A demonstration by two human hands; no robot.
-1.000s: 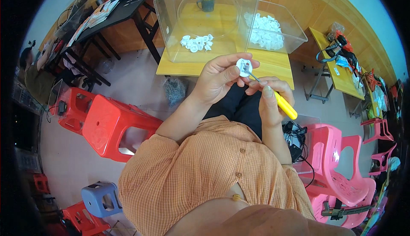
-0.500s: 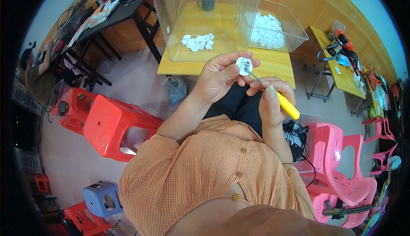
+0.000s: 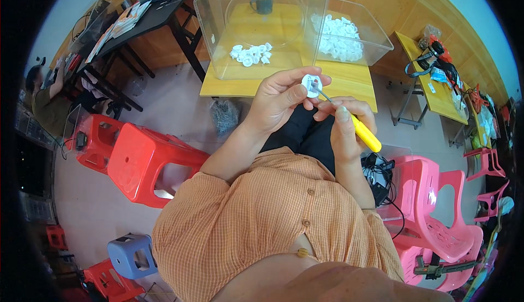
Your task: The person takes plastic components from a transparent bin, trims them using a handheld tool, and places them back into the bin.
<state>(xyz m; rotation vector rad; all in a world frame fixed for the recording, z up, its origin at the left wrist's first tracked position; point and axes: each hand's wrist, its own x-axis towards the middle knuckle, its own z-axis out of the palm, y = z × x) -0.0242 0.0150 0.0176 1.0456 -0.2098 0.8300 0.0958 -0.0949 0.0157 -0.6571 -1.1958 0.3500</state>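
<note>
Between the thumb and fingers of my left hand (image 3: pixel 281 95) is a small round white plastic part (image 3: pixel 311 86), its hollow side turned toward me. My right hand (image 3: pixel 352 123) grips a screwdriver (image 3: pixel 367 135) with a yellow handle and a thin metal shaft. The shaft's tip reaches into the hollow of the white part; exactly what it touches there is too small to make out. Both hands are held above my lap, at the near edge of the yellow table (image 3: pixel 234 88).
A clear plastic bin (image 3: pixel 262 75) on the table has a pile of white parts (image 3: pixel 251 54). Behind it stand a second clear bin (image 3: pixel 376 51) full of white parts and a dark mug (image 3: pixel 263 4). Red stools (image 3: pixel 136 163) are at left, a pink chair (image 3: pixel 436 209) at right.
The white part has tilted slightly in my left hand, with the screwdriver tip still inside it. Both hands stay in nearly the same place.
</note>
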